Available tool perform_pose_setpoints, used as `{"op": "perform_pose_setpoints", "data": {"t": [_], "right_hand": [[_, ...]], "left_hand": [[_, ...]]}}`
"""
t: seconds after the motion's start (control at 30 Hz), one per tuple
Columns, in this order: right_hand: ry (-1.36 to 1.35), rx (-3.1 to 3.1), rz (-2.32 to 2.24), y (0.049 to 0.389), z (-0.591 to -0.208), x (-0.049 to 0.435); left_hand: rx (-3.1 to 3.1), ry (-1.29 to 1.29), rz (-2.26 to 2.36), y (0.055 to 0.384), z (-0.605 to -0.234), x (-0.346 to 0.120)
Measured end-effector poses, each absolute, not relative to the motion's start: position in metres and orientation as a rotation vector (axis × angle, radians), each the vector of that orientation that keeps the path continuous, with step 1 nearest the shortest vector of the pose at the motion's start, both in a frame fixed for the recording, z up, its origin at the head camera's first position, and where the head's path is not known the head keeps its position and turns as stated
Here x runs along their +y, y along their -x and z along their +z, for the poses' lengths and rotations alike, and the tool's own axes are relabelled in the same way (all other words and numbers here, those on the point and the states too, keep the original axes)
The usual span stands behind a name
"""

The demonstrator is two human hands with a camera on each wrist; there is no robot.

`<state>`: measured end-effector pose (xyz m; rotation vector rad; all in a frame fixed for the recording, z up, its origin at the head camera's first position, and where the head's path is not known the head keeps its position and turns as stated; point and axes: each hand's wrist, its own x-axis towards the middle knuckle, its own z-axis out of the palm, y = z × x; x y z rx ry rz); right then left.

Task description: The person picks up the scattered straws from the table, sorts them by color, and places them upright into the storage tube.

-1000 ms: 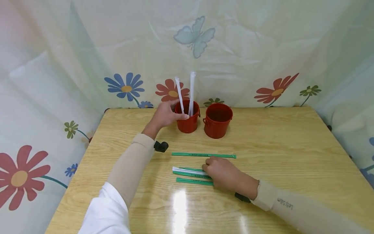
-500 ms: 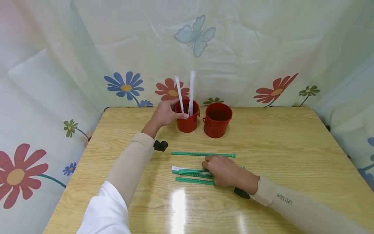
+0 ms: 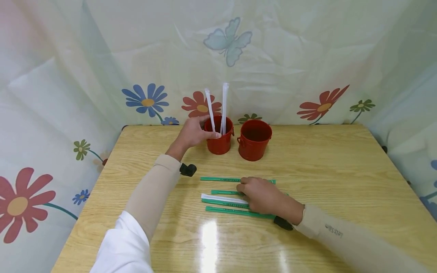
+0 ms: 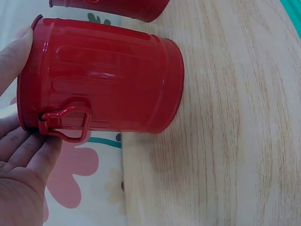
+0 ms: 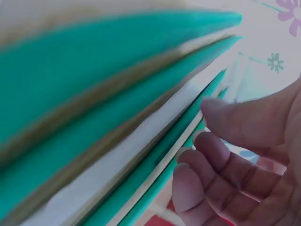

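My left hand (image 3: 192, 132) grips the left red bucket (image 3: 218, 146) by its rim, thumb on the near side and fingers round the far side. Several white wrapped straws (image 3: 224, 106) stand leaning in that bucket. My right hand (image 3: 264, 195) is over a row of wrapped straws on the table, its fingers loosely bent. Below its fingertips lies a green wrapped straw (image 3: 223, 192); another green straw (image 3: 218, 179), farther back, is partly covered by the hand. Nearer are a white straw (image 3: 222, 198) and two green straws. In the right wrist view, the thumb (image 5: 240, 117) overlaps the farther green straws.
A second red bucket (image 3: 254, 148) with a wire handle stands right of the held one. Both are near the back edge of the wooden table (image 3: 324, 170). A flowered curtain (image 3: 273, 76) hangs close behind and along the sides.
One green straw has shifted from over the white straw to a separate place just behind it. My right hand has moved slightly away from me; the left hand keeps its grip.
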<state>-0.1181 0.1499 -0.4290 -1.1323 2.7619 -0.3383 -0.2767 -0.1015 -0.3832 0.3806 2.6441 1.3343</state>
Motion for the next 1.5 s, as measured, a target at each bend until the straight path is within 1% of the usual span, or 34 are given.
{"op": "perform_pose_setpoints", "data": {"t": [0.1, 0.27, 0.47, 0.8, 1.0, 1.1, 1.3, 1.5], "right_hand": [[1.213, 2.723, -0.342, 0.112, -0.43, 0.147], [1.234, 2.672, -0.24, 0.107, -0.43, 0.14], [1.206, 2.696, -0.198, 0.103, -0.428, 0.138], [1.166, 2.805, -0.198, 0.109, -0.428, 0.143], [1.051, 2.704, -0.189, 0.111, -0.429, 0.141], [1.03, 2.674, -0.219, 0.112, -0.427, 0.141], [1.072, 2.639, -0.324, 0.113, -0.421, 0.144], [1.08, 2.71, -0.575, 0.125, -0.394, 0.155]], "left_hand": [[2.646, -0.385, 1.333, 0.276, -0.383, -0.101], [2.643, -0.39, 1.334, 0.275, -0.382, -0.1], [2.638, -0.399, 1.334, 0.277, -0.382, -0.099], [2.642, -0.431, 1.348, 0.279, -0.383, -0.101], [2.649, -0.412, 1.336, 0.279, -0.382, -0.101], [2.653, -0.41, 1.334, 0.28, -0.382, -0.101], [2.638, -0.414, 1.342, 0.28, -0.383, -0.101], [2.627, -0.397, 1.337, 0.279, -0.383, -0.102]]}}
